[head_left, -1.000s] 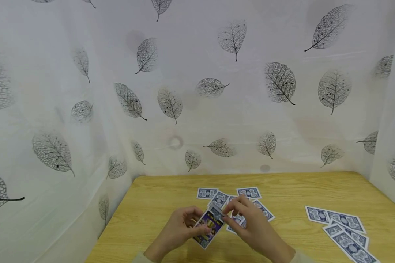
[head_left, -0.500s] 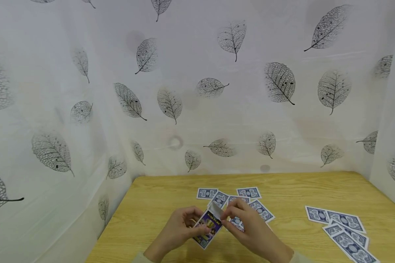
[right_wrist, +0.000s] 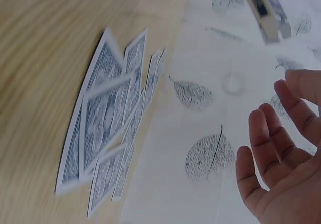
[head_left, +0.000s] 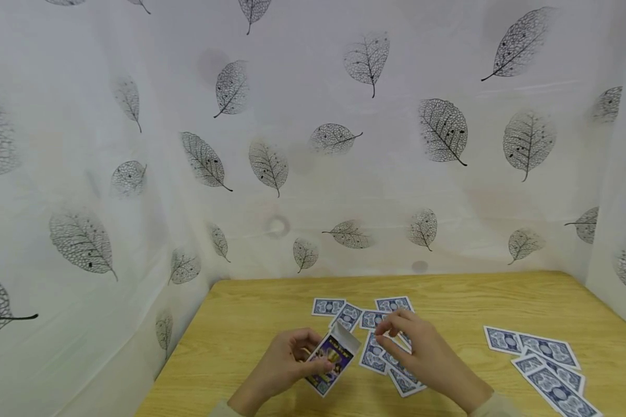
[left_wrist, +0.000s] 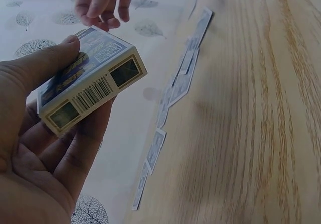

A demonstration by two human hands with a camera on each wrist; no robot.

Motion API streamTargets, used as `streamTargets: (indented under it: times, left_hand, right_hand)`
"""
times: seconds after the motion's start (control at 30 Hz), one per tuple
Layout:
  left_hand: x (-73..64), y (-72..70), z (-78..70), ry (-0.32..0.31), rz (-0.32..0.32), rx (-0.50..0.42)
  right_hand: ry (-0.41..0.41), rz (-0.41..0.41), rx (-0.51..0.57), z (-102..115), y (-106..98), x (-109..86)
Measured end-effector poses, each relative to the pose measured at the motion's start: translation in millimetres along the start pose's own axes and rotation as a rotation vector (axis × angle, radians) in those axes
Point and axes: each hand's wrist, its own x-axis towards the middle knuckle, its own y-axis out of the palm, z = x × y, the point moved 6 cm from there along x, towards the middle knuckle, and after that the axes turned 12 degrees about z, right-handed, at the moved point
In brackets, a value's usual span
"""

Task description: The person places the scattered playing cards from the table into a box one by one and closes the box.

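My left hand [head_left: 284, 362] grips a small purple printed card box [head_left: 332, 360], thumb across its front and fingers behind. The box is tilted, and its pale open end points up and to the right. In the left wrist view, the box's bottom [left_wrist: 93, 94] shows a barcode. Just right of the box, my right hand [head_left: 417, 350] hovers above the cards, apart from the box, with thumb and fingers loosely bent. Nothing shows between the right fingers [right_wrist: 261, 133] in the right wrist view. Below it lie several blue-backed playing cards [head_left: 372, 352], overlapping, some partly hidden by the hand.
A second group of playing cards [head_left: 548, 347] lies overlapping on the right of the wooden table [head_left: 240, 324]. Two cards lie farther back, one at left [head_left: 327, 306] and one at right [head_left: 393, 304]. A leaf-patterned white curtain [head_left: 313, 197] stands behind the table and along its sides.
My right hand has drawn away from the box's open end, to the right. The blue pattern seen there one second ago no longer shows. My left hand and the box have hardly moved.
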Motion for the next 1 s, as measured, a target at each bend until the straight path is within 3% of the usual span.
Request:
streamTargets:
  times: [0.3, 0.57, 0.77, 1.0]
  left_hand:
    - [0.2, 0.9, 1.8, -0.015, 0.005, -0.011]
    - [0.5, 1.9, 3.5, -0.01, 0.008, -0.007]
    - [1.1, 2.0, 3.8, -0.015, 0.005, 0.003]
    - [1.6, 2.5, 3.9, -0.015, 0.006, 0.022]
  right_hand:
    - [0.16, 0.061, -0.096, -45.9, -27.5, -15.1]
    - [0.311, 0.176, -0.17, -91.0, -57.5, -32.5]
    - [0.405, 0.355, -0.178, -127.8, -79.9, -57.4]
    - [0.588, 0.577, -0.169, -165.1, -100.3, -95.8]
